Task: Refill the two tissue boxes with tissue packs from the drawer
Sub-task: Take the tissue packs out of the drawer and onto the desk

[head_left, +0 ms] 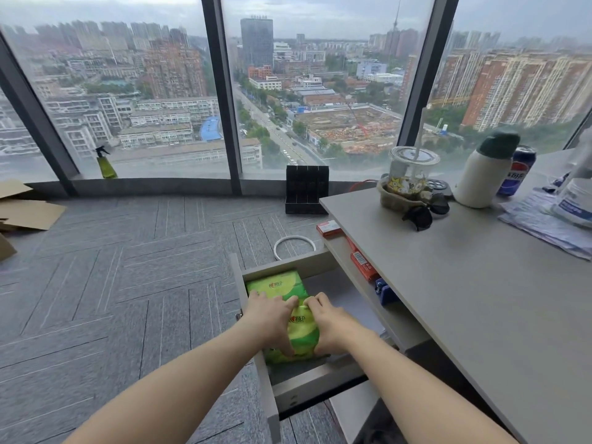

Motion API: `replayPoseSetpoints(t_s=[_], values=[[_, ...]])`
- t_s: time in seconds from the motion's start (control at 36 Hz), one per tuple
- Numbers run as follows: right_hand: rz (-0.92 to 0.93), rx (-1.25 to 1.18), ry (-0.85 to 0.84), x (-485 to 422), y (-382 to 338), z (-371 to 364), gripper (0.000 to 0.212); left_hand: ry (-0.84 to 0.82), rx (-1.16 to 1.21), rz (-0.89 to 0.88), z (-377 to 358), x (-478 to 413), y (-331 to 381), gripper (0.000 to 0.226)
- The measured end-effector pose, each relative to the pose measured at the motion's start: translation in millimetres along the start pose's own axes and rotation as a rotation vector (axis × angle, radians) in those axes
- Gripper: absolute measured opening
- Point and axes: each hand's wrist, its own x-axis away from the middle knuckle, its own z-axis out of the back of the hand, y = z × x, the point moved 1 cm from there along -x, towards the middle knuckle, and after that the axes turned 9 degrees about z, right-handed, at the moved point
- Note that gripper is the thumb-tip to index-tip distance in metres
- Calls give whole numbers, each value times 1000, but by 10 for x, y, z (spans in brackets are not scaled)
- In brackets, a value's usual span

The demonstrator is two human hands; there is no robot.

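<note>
The grey drawer stands pulled out from under the desk. Inside lie green tissue packs: a near tissue pack and, behind it, a far tissue pack. My left hand wraps the near pack's left side and my right hand its right side, fingers meeting over its top. Both hands clasp the same pack. No tissue box shows in this view.
The grey desk at right carries a plastic cup, white bottle, cola can, sunglasses and papers. Red boxes sit on a shelf under the desktop. A black rack, a white ring and cardboard lie on the carpet.
</note>
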Motion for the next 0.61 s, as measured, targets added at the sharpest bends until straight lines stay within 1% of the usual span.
replayPoseSetpoints(t_s=[0.11, 0.25, 0.36, 0.47, 0.61], values=[[4, -51, 70, 85, 7, 174, 91, 58, 92, 7, 121, 52, -54, 100], [7, -151, 164, 193, -19, 522, 83, 187, 255, 1, 429, 153, -162, 96], [31, -158, 259, 291, -107, 835, 83, 276, 336, -49, 759, 294, -237, 94], [51, -95, 388, 461, -183, 1178, 86, 347, 433, -114, 1100, 461, -268, 95], [37, -79, 490, 891, -107, 1569, 84, 436, 483, -226, 1488, 582, -55, 95]])
